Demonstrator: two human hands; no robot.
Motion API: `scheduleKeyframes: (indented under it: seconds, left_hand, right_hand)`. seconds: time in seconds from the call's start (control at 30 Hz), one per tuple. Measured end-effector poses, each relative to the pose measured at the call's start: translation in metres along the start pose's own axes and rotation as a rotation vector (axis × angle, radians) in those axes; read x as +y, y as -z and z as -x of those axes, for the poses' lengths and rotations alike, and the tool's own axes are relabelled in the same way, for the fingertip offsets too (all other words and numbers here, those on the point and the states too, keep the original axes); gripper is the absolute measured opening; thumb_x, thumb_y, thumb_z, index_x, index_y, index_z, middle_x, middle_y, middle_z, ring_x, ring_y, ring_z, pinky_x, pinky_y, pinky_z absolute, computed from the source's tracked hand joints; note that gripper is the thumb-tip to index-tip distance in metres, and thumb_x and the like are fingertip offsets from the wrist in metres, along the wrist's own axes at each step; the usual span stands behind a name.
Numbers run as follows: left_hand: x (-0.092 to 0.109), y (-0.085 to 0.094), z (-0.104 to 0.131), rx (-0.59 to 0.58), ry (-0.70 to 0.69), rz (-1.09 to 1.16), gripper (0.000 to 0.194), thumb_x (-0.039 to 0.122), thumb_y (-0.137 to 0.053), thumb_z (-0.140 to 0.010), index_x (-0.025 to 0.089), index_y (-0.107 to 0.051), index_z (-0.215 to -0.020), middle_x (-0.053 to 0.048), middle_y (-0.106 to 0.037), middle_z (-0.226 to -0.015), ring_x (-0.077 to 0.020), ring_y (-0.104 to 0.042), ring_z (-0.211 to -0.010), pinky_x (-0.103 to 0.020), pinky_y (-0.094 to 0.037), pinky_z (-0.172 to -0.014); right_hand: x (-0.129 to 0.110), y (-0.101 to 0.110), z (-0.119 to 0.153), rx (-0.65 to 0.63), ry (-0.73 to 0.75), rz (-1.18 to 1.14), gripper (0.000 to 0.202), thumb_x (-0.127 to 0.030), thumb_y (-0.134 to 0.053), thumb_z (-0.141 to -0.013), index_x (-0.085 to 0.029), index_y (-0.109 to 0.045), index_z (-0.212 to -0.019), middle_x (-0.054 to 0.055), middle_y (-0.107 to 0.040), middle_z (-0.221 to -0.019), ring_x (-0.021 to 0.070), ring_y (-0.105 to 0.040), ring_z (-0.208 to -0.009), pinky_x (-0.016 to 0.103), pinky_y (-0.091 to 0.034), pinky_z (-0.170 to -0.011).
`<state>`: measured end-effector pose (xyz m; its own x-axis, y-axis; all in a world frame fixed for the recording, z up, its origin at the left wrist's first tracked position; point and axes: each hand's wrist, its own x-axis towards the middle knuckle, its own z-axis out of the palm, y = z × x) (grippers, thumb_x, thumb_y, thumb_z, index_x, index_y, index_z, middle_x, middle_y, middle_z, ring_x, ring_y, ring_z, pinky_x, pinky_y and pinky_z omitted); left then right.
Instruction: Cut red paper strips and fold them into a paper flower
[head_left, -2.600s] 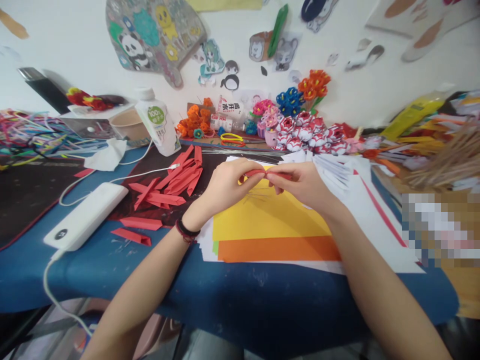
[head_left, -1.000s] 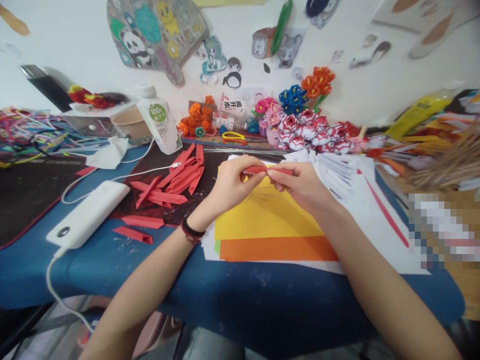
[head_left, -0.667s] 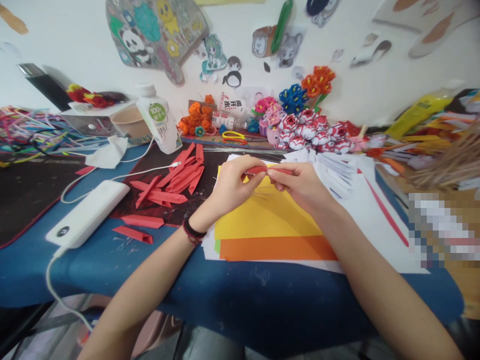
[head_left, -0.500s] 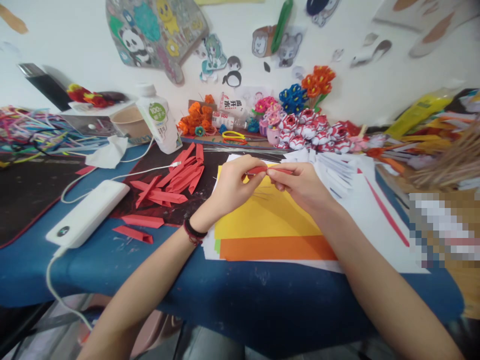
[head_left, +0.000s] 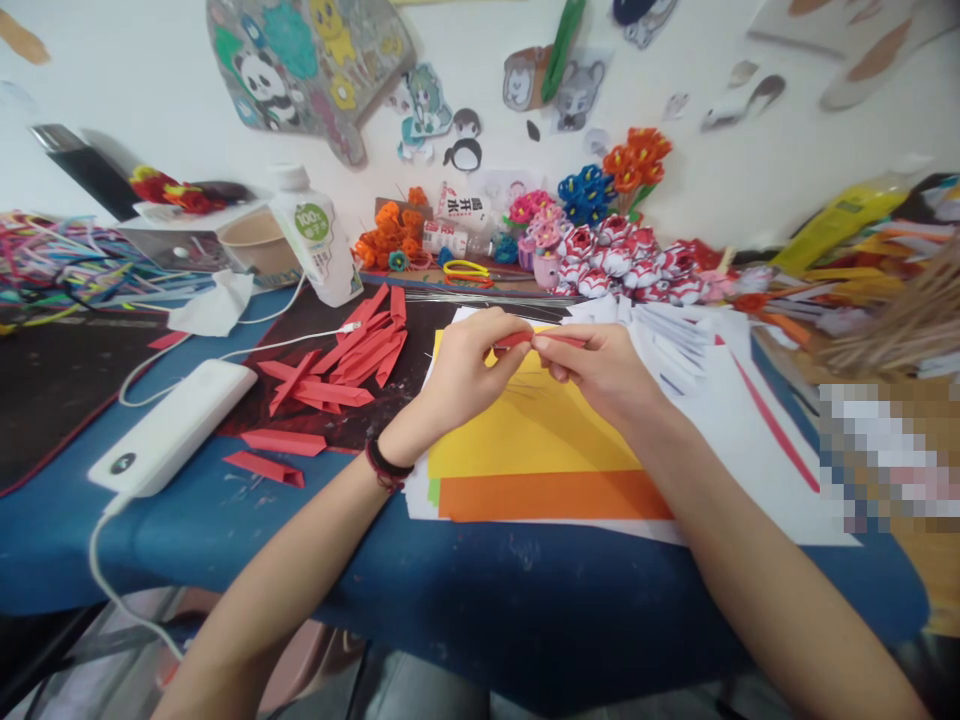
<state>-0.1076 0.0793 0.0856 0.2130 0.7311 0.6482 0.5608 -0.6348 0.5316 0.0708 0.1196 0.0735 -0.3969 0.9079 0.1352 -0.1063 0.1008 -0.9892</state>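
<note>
barely shifted since half a second ago: still pinching red folded paper point(head_left: 514, 341) between left hand point(head_left: 474, 365) and right hand point(head_left: 604, 365), gripped close together near its middle; held lengthwise from left to right, equally near both, above the yellow sheet point(head_left: 532, 430).

Blue table point(head_left: 517, 600), white power bank point(head_left: 172, 430), dark mats point(head_left: 67, 390), stacked paper sheets point(head_left: 547, 495), folded red paper piece point(head_left: 264, 467)

Site was a craft desk point(head_left: 517, 600); home or studio could not be told. Folded red papers point(head_left: 367, 352) lay at 9 o'clock, coloured sheets point(head_left: 536, 440) at 5, craft flowers point(head_left: 615, 262) at 2; cartoon cut-outs point(head_left: 465, 156) dotted the wall point(head_left: 472, 50) at 12.
</note>
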Motion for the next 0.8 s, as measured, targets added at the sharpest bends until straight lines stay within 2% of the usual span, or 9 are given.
scheduleKeyframes:
  seconds: [0.13, 0.4, 0.8]
  left_hand:
    - [-0.0022, -0.0007, 0.0002, -0.003, 0.045, 0.042, 0.013, 0.023, -0.058, -0.092, 0.016, -0.069, -0.090, -0.004, -0.069, -0.082, -0.0141, -0.057, -0.072, -0.026, -0.043, -0.064]
    - [-0.0018, -0.0008, 0.0005, 0.005, 0.049, 0.043, 0.013, 0.023, -0.059, -0.092, 0.016, -0.070, -0.090, -0.004, -0.070, -0.083, -0.0138, -0.057, -0.072, -0.025, -0.043, -0.064]
    - [0.0065, -0.0021, 0.0014, 0.047, -0.041, -0.059, 0.012, 0.015, -0.057, -0.091, 0.016, -0.068, -0.086, -0.001, -0.059, -0.071, -0.0127, -0.049, -0.065, -0.026, -0.040, -0.063]
  right_hand:
    - [-0.0012, -0.0013, 0.0007, 0.013, 0.011, 0.009, 0.019, -0.035, -0.083, -0.071, -0.017, -0.076, -0.072, -0.001, -0.060, -0.060, 0.0084, -0.046, -0.053, 0.025, -0.035, -0.051]
    - [-0.0054, -0.0037, 0.0028, 0.046, 0.034, 0.052, 0.022, -0.037, -0.083, -0.071, -0.016, -0.077, -0.075, -0.001, -0.059, -0.058, 0.0085, -0.046, -0.051, 0.025, -0.036, -0.049]
    - [-0.0060, -0.0049, 0.0036, 0.074, 0.123, 0.152, 0.022, -0.037, -0.079, -0.076, -0.016, -0.076, -0.073, 0.000, -0.059, -0.055, 0.0096, -0.049, -0.048, 0.025, -0.038, -0.046]
